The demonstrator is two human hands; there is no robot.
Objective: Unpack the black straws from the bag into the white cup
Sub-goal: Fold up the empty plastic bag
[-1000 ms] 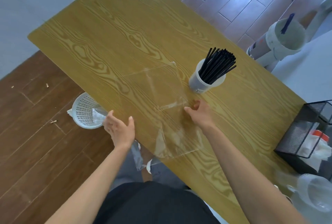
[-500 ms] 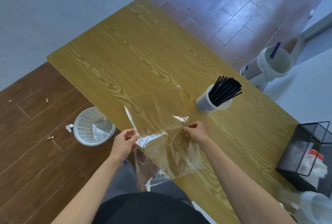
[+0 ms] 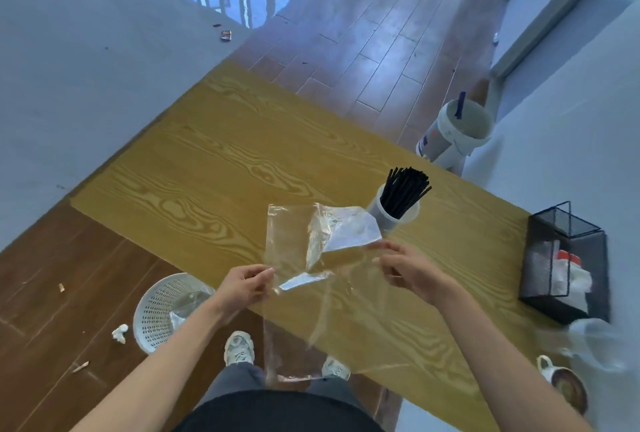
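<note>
You have lifted the clear plastic bag [image 3: 298,251] off the wooden table [image 3: 214,168]; your left hand [image 3: 242,287] now pinches its left edge and your right hand [image 3: 405,267] its right side. It looks empty: the black straws [image 3: 403,190] stand in the white cup [image 3: 384,216], far right, so unpacking seems done.

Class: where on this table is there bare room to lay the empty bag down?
The table's far-left stretch, beyond the bag and left of the white cup, is bare. The right end, by the black mesh basket, is crowded.
</note>
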